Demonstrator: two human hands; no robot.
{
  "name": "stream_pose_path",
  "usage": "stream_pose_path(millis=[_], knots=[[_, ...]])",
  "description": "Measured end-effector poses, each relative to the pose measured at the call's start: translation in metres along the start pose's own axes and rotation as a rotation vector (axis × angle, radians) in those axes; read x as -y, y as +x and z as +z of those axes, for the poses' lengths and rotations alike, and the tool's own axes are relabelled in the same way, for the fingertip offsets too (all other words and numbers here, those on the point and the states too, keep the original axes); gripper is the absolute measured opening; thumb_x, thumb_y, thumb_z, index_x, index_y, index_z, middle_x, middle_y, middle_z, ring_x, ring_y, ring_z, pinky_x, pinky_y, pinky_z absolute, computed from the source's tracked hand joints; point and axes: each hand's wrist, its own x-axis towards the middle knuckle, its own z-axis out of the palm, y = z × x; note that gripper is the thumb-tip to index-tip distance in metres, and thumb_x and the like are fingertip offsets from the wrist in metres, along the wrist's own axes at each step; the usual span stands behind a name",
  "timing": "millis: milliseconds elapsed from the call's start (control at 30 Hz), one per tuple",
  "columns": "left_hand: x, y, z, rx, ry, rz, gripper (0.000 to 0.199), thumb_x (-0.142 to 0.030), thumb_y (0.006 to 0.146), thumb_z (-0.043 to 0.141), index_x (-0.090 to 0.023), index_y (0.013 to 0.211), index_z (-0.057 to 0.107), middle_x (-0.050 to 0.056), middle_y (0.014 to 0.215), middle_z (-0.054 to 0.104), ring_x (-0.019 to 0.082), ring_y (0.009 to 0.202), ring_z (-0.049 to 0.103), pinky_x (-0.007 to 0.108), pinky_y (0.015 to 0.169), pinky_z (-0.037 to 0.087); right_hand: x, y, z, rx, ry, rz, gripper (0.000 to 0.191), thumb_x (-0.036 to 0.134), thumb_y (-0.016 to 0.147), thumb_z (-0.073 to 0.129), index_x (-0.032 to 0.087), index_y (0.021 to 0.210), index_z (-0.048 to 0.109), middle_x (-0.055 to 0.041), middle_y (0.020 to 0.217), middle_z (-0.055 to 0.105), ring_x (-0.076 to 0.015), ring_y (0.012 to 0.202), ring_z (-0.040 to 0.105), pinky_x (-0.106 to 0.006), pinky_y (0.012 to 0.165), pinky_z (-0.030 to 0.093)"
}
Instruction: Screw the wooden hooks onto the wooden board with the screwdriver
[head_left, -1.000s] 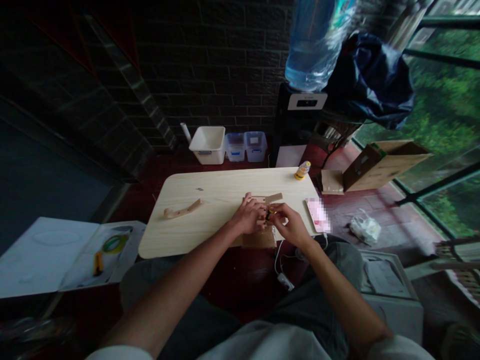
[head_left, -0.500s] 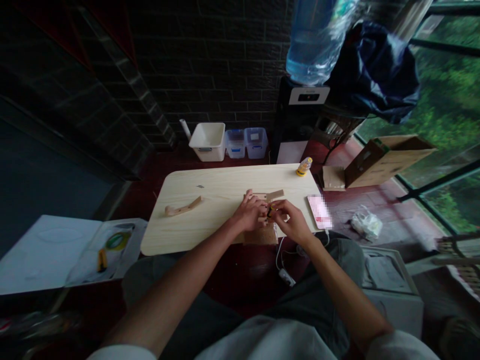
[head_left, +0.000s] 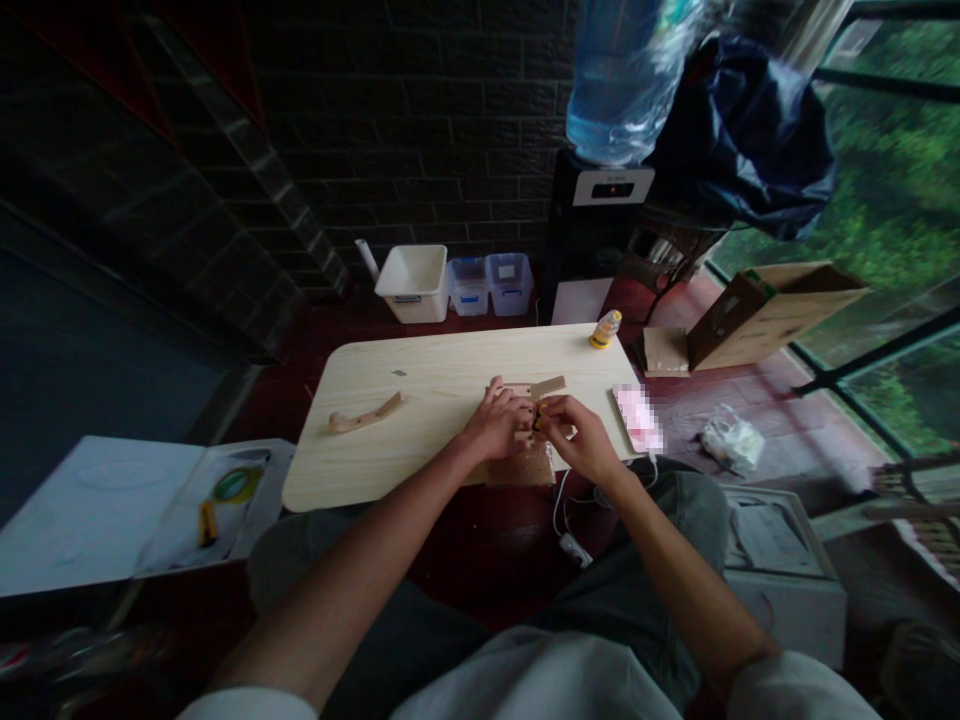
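little is changing: the right hand (head_left: 583, 438) is keeping its fingers pinched on a small black-and-yellow piece (head_left: 538, 418), sitting at the fingertips just beside the left hand (head_left: 499, 420). reading that as fine work carrying on at one spot. left fingers are spreading over the wooden part (head_left: 519, 387); can't make out whether they're gripping or just pressing. a wooden strip (head_left: 550, 386) is angling away just beyond the right fingers; a brown board (head_left: 519, 470) is jutting past the surface (head_left: 435, 440) edge, nearer the body than the fingers. vs the earlier frame: only the head view is drifting a bit. curved wooden piece (head_left: 367, 413) is lying where it was, well left of the fingers.
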Motion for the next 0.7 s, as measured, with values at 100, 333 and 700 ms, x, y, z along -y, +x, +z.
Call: stream_pose_path(millis=[100, 333, 700], knots=[[-0.0005, 0.0, -0.0006, 0.006, 0.006, -0.001, 0.029, -0.049, 0.081, 0.076, -0.03, 0.103, 0.074, 0.002, 0.128, 0.068, 0.029, 0.124, 0.053, 0.064, 0.128, 0.007, 0.0005, -0.0031, 0.001, 0.037, 0.025, 0.02, 0.007, 0.028, 0.098, 0.059, 0.024, 0.103, 0.063, -0.0119, 0.131, 0.068, -0.0186, 0.088, 0.072, -0.033, 0.074, 0.06], [0.0007, -0.0005, 0.0015, 0.0, 0.018, -0.003, 0.038, -0.049, 0.081, 0.075, -0.031, 0.114, 0.073, 0.002, 0.13, 0.067, 0.03, 0.124, 0.053, 0.063, 0.129, 0.007, -0.0012, -0.0038, 0.0035, 0.021, 0.016, 0.038, 0.011, 0.03, 0.097, 0.062, 0.024, 0.106, 0.067, -0.0095, 0.117, 0.071, -0.0198, 0.089, 0.072, -0.032, 0.073, 0.06], [0.0028, -0.0019, 0.003, 0.005, -0.011, -0.005, 0.031, -0.048, 0.08, 0.076, -0.032, 0.106, 0.073, 0.001, 0.13, 0.066, 0.029, 0.126, 0.052, 0.063, 0.129, 0.001, 0.0031, -0.0021, -0.0002, 0.016, 0.02, 0.035, 0.008, 0.029, 0.096, 0.06, 0.023, 0.1, 0.063, -0.0123, 0.128, 0.07, -0.0172, 0.077, 0.069, -0.032, 0.067, 0.057]])
